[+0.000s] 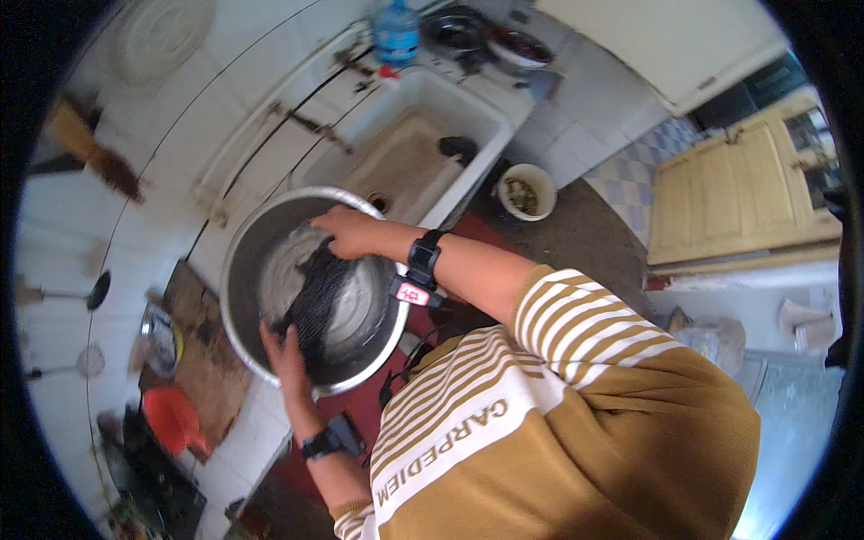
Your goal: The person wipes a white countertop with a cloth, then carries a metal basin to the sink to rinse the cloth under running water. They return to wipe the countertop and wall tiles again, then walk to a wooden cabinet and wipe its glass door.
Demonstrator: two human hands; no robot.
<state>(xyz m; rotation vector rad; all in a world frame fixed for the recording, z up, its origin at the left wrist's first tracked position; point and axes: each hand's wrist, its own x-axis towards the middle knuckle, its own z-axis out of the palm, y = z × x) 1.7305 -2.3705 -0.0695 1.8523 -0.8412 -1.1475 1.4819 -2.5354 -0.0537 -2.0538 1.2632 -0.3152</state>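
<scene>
A large round metal basin [233,297] is before me, with a wet, shiny bottom. Across it stretches a black piece of mesh-like material [320,297]; its exact kind is unclear. My right hand [347,233] reaches over the basin's upper side and grips the upper end of the black piece. Inside the lower left side of the basin, my left hand [287,354] holds the other end between thumb and fingers. Black bands with small devices are on both wrists.
Beyond the basin lies a white sink [412,158] with a dark item in it and wall taps [317,125] above. A white bucket [533,196] with scraps stands on the floor. A wooden board [216,351] and a red plastic scoop [172,418] are on the counter.
</scene>
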